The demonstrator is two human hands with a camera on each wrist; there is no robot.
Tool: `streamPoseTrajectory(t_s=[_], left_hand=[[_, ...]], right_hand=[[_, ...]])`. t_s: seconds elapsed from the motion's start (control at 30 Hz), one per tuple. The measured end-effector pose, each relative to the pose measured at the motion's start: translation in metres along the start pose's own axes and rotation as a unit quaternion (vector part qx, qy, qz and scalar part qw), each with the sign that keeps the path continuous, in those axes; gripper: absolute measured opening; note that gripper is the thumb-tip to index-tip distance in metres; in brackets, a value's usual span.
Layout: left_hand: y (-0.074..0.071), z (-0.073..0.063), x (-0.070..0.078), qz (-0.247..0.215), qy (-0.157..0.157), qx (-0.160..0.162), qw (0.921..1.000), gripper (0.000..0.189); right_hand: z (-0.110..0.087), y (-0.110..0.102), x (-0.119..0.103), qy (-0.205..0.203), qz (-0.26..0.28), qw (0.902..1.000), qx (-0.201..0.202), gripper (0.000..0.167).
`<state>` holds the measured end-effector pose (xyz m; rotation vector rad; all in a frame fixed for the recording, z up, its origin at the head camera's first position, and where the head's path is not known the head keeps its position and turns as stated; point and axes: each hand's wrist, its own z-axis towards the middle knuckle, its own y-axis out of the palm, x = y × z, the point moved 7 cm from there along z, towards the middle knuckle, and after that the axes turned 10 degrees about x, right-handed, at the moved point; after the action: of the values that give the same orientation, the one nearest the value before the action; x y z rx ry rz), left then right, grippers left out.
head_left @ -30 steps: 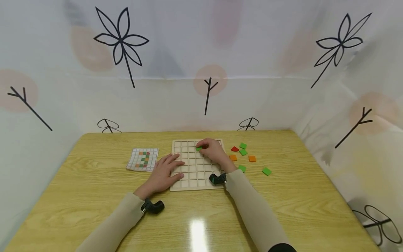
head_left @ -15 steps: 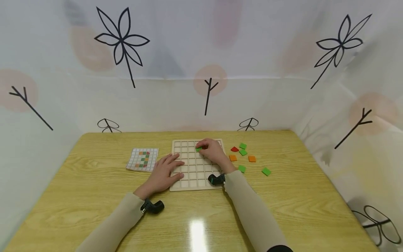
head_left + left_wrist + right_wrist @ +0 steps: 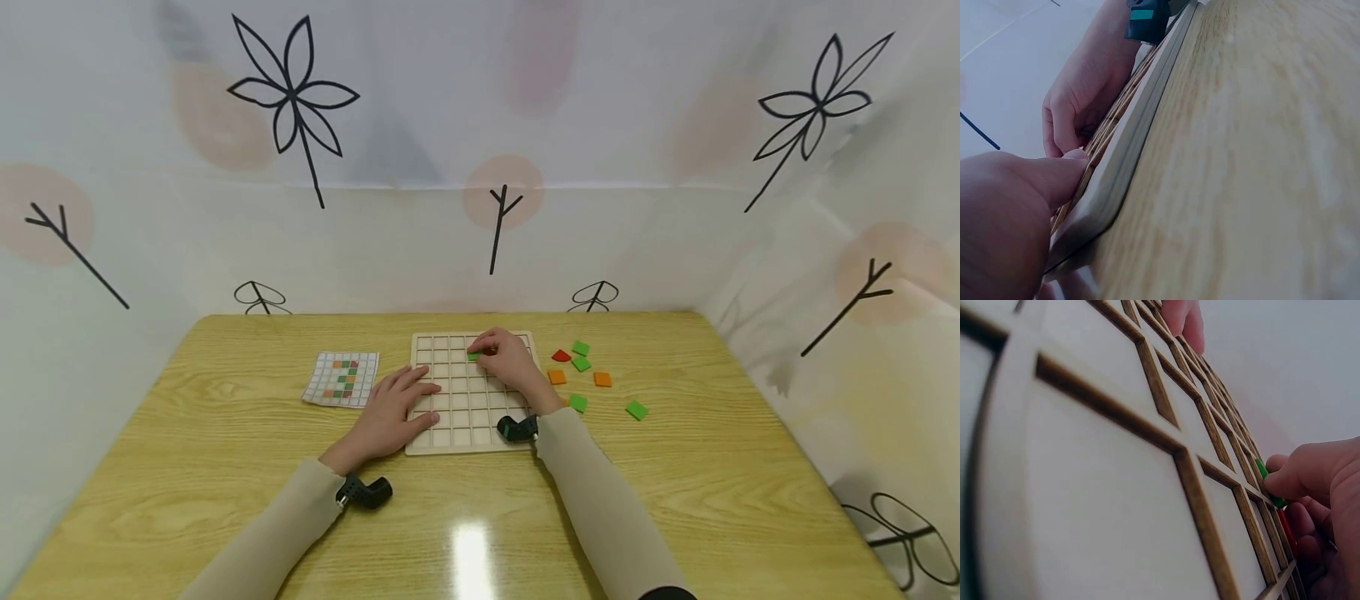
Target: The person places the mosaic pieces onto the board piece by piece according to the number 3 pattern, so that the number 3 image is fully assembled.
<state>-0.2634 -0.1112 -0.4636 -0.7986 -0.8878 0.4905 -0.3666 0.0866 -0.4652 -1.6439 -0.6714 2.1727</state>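
Observation:
A pale wooden grid board (image 3: 459,414) lies flat in the middle of the table. My left hand (image 3: 384,414) rests on its left edge with the fingers spread; in the left wrist view the thumb (image 3: 1054,175) lies over the rim. Over the far part of the board, my right hand (image 3: 512,367) pinches a green square tile (image 3: 473,356) between thumb and fingers. The right wrist view shows this green tile (image 3: 1266,478) at the grid cells, with a red piece (image 3: 1287,532) just below it, partly covered by the fingers.
A printed grid card (image 3: 341,380) with a coloured pattern lies left of the board. Right of the board are loose green tiles (image 3: 637,410), orange tiles (image 3: 602,379) and a red fan-shaped piece (image 3: 561,356). A patterned cloth (image 3: 420,242) hangs behind the table.

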Motion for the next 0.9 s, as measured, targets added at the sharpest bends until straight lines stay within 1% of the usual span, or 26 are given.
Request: streamPoseTrajectory(t_s=[0.37, 0.67, 0.9], left_hand=[[-0.002, 0.0013, 0.0015, 0.003, 0.003, 0.003, 1.0, 0.044], [-0.0031, 0.0021, 0.002, 0.005, 0.002, -0.001, 1.0, 0.045], [-0.0001, -0.0001, 0.0019, 0.007, 0.0, -0.004, 1.0, 0.045]], right_hand=[[0.0021, 0.0001, -0.0002, -0.007, -0.003, 1.0, -0.006, 0.018], [0.0033, -0.0013, -0.001, 0.002, 0.005, 1.0, -0.002, 0.016], [0.0004, -0.0061, -0.0015, -0.005, 0.036, 0.9993, 0.003, 0.016]])
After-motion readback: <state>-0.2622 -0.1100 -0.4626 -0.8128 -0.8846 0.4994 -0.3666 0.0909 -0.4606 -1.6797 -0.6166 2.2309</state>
